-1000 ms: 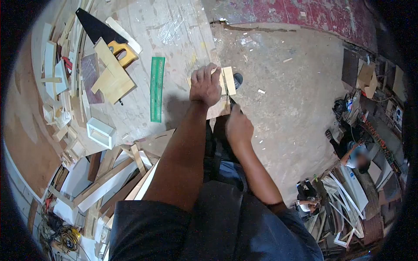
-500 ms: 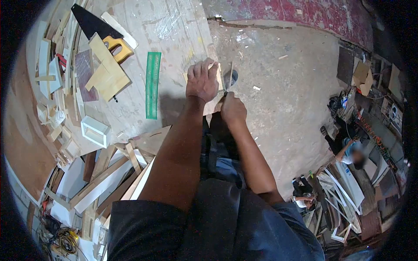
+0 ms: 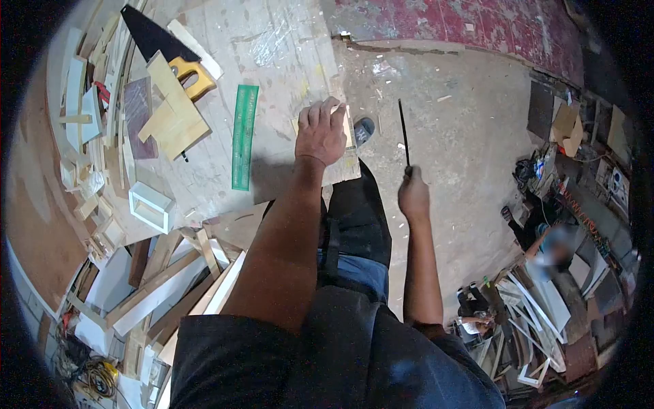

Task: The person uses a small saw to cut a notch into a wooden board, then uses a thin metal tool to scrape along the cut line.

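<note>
My left hand [image 3: 321,133] presses down on a small light wooden board [image 3: 349,127] at the right edge of the worktable [image 3: 272,65]. Its fingers bend over the piece and cover most of it. Out to the right, past the table edge, my right hand [image 3: 413,196] is closed around the dark handle of a long thin file-like tool [image 3: 404,129]. The tool points away from me, apart from the board, and appears as a narrow dark line. A green ruler [image 3: 244,136] lies flat to the left of my left hand.
A handsaw [image 3: 193,76] with a yellow handle lies beside plywood pieces [image 3: 176,121] at the far left. A small white frame [image 3: 151,206] sits near the table's front. Offcuts [image 3: 160,290] are heaped below. Two people [image 3: 553,242] are at the right, near stacked scrap wood [image 3: 538,307].
My right hand has swung right with the thin tool, away from the board's edge. My left hand stays on the board. The view has shifted slightly.
</note>
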`<state>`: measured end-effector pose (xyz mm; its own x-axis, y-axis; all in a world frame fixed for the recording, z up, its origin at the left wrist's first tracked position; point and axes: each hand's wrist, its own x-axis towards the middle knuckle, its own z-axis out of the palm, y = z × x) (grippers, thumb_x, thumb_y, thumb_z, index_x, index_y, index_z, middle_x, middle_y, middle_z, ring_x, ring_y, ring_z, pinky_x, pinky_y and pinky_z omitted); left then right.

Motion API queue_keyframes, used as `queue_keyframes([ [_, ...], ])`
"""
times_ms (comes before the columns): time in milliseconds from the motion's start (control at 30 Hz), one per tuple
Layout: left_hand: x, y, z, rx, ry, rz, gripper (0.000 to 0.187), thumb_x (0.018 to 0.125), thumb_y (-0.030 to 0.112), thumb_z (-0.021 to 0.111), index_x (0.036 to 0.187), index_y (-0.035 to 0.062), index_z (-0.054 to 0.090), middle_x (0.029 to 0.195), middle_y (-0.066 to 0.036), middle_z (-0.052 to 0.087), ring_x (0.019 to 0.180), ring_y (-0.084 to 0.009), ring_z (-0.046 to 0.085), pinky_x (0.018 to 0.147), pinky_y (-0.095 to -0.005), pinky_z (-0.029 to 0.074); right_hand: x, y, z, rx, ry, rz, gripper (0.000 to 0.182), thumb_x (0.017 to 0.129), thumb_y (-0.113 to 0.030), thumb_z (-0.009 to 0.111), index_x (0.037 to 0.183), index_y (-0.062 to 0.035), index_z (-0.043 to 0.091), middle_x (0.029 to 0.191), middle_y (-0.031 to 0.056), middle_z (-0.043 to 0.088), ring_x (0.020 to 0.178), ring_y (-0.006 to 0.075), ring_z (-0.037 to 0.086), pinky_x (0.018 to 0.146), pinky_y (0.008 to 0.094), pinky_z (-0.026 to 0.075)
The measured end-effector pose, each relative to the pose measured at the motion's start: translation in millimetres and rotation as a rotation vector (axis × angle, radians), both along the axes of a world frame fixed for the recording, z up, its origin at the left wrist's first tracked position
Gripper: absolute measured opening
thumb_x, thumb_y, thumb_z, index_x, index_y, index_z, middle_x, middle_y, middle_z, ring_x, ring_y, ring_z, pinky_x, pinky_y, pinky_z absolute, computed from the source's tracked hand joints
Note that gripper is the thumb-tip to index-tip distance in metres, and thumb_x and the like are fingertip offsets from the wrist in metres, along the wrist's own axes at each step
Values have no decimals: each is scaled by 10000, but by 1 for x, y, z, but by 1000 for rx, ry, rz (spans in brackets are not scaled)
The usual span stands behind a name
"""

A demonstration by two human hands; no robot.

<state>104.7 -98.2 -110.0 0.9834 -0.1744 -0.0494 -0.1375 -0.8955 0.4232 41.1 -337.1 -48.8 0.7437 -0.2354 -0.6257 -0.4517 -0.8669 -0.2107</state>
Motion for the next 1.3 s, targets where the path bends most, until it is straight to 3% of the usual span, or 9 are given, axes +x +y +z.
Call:
queue_keyframes([
  [400,3,6,24,-25,-31,2,652,787,297,691,1356,73,464,1354,-117,440,1268,-341,407,1108,-504,261,-28,-29,88,201,-203,-72,247,897,-32,517,1141,-38,477,832,278,644,862,504,637,724,530,495],
  [567,-2,7,59,-17,138,-71,965,680,461,798,1438,43,370,1400,-152,405,1302,-386,377,1114,-517,299,-37,-99,99,278,-264,-235,259,939,-103,573,1190,-69,523,761,184,648,679,298,676,617,423,511],
  [600,-4,7,59,-24,146,-67,1024,648,471,826,1443,24,360,1430,-169,381,1313,-400,368,1121,-521,304,-35,-109,95,314,-271,-259,211,964,-86,555,1174,-85,534,758,54,612,608,125,609,483,283,468],
  [700,-13,1,58,-39,108,52,1072,617,465,851,1447,7,352,1448,-178,368,1325,-398,365,1131,-526,290,-17,-121,82,418,-290,-386,170,953,-77,561,1123,-70,553,770,52,614,590,142,609,487,280,475],
  [867,-27,-9,72,113,232,228,1038,565,559,851,1334,21,408,1324,-178,505,1272,-334,466,1038,-488,356,35,-129,63,456,-404,-3,63,918,-86,584,959,-38,577,738,39,602,590,141,609,482,272,464],
  [967,-40,1,105,105,391,352,1042,583,577,843,1336,18,390,1276,-166,553,1210,-337,531,1016,-503,368,70,-111,59,564,-76,-40,82,903,-99,604,923,-28,567,715,42,591,569,132,589,476,280,453],
  [1100,-87,30,95,-348,191,801,855,686,450,848,1326,55,442,1229,-202,614,1165,-368,588,938,-474,476,107,-63,39,530,-420,429,99,906,-98,610,911,-16,555,679,43,556,536,132,556,504,296,456],
  [1233,-134,70,54,-856,-78,1044,317,905,249,689,1114,20,626,971,-146,709,897,-225,680,820,-364,528,153,52,107,1018,-231,238,378,861,-219,726,1103,26,568,949,203,654,786,289,641,762,390,527],
  [1300,-146,63,92,-988,-198,1133,201,952,181,621,1036,4,664,887,-75,708,796,-133,647,760,-316,530,182,99,37,983,-326,440,499,852,-234,749,1207,30,517,988,203,645,847,283,643,791,387,526],
])
